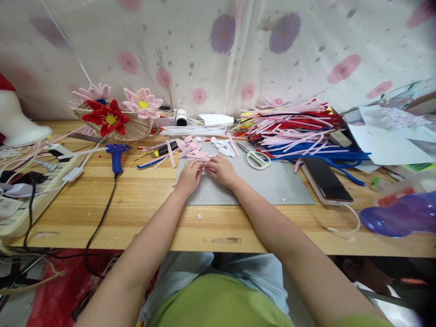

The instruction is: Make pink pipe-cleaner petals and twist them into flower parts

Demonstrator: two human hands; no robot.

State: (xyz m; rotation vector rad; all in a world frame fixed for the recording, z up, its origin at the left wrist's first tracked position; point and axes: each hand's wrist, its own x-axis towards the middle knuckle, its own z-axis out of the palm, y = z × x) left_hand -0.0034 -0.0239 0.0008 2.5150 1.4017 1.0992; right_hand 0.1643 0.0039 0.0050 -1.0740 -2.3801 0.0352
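My left hand (pixel 190 176) and my right hand (pixel 221 170) meet over the left part of a grey cutting mat (pixel 272 188), fingertips pinched close together. Whatever lies between the fingers is too small and hidden to make out. Right behind the fingers lie pink pipe cleaners (pixel 198 156). Beyond them is a cluster of pink fuzzy petals (pixel 188 146), with white fuzzy petals (pixel 223 147) to its right. A pair of scissors (pixel 257 161) with pale handles rests on the mat, right of my right hand.
A blue glue gun (pixel 117 156) stands on the left, its black cord running off the table edge. Fuzzy flowers (pixel 111 119) stand behind it. A power strip (pixel 44 195) lies far left. Piled pipe cleaners (pixel 289 122), a phone (pixel 327 179) and a purple plastic object (pixel 398 213) are on the right.
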